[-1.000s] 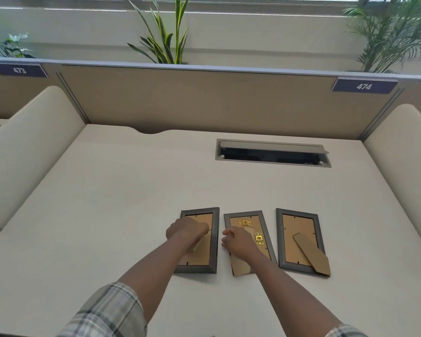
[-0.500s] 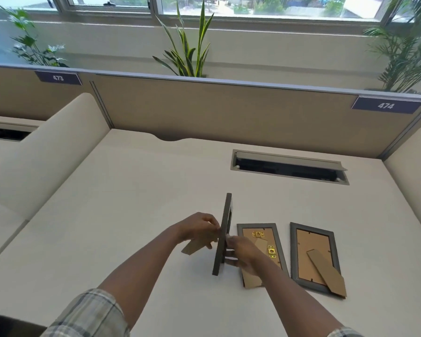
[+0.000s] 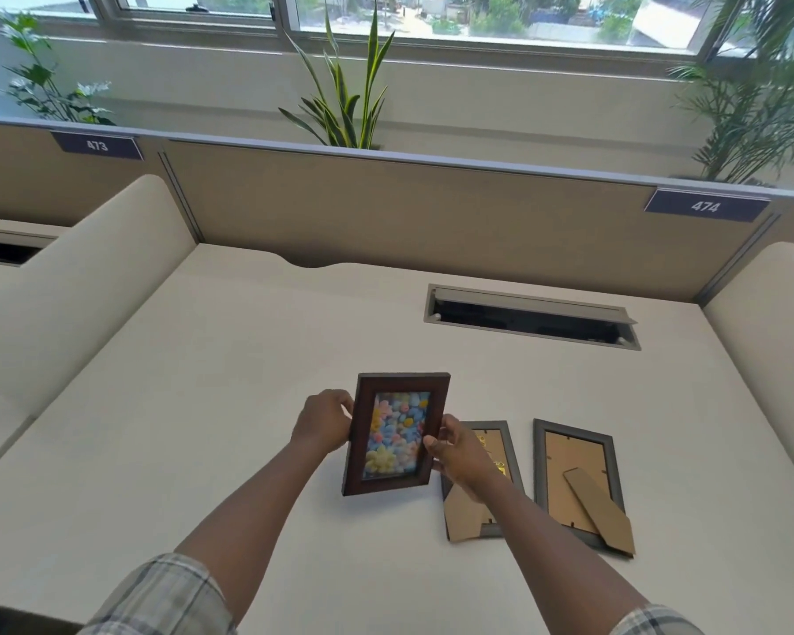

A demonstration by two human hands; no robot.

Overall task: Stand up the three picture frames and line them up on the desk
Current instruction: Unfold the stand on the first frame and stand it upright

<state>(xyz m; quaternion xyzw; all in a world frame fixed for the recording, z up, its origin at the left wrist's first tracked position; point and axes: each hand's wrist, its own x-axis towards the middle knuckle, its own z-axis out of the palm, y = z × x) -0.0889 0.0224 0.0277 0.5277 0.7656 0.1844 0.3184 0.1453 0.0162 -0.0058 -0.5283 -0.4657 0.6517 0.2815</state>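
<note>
Head view: a cream desk (image 3: 202,405) is walled by beige partitions, the far one carrying tags 473 (image 3: 97,145) and 474 (image 3: 705,206). Plants (image 3: 347,98) stand behind it under a window. A cable slot (image 3: 530,320) with its lid raised sits in the desk's far right part.

Two grey frames lie face down at the near right, side by side and apart, long axes running near to far. The middle frame (image 3: 507,444) is partly hidden by the right wrist, its cardboard stand sticking out past the near edge. The right frame (image 3: 574,474) has its stand slanting toward the near right corner.

The brown frame (image 3: 395,433) is held upright just left of them, picture of coloured flowers facing the camera, long axis vertical with the top tipped slightly right. Whether its bottom touches the desk cannot be told. The left hand (image 3: 324,421) curls its fingers on the left edge; the right hand (image 3: 454,451) pinches the right edge, thumb on the front.
</note>
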